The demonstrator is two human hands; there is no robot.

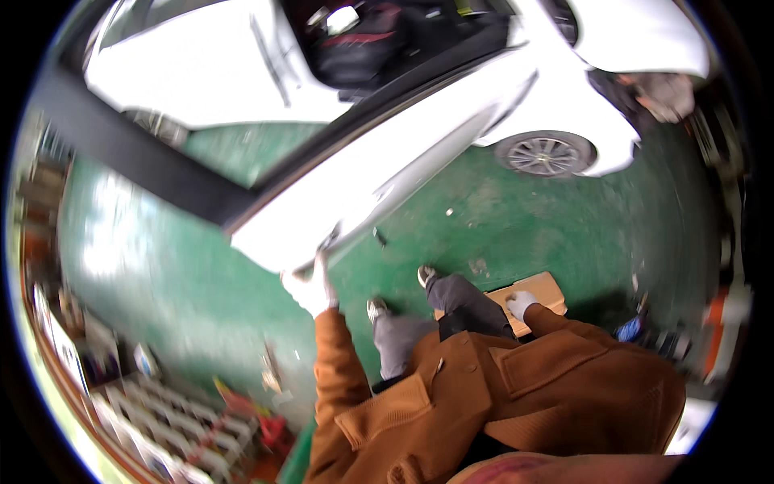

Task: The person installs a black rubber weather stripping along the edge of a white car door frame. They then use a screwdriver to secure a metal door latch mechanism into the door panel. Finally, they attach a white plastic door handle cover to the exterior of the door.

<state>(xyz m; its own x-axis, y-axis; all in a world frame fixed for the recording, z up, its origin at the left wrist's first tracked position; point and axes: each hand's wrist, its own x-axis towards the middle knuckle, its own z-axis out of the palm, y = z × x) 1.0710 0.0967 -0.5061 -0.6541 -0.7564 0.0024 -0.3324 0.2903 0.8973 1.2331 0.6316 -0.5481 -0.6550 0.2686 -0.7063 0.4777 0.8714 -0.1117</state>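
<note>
**Left hand on the car door, right hand on the wooden board**

From my feed I see the left hand (309, 286), in a white glove, stretched up and forward, touching the lower edge of the open white car door (379, 173). Its fingers look curled around that edge, though the blur keeps me from telling how tightly. The door runs away from that hand, up and to the right, toward the white car (564, 89).

The right hand (521, 303), also gloved in white, lies low at my right side, resting on a light wooden board (542, 292). Whether it is pressed flat or closed on the board, I cannot tell. The board lies on the green floor (516, 218), just right of my raised knee. Two grey shoes (377, 308) sit between the hands. Orange coat sleeves (334, 363) cover both forearms.
</note>
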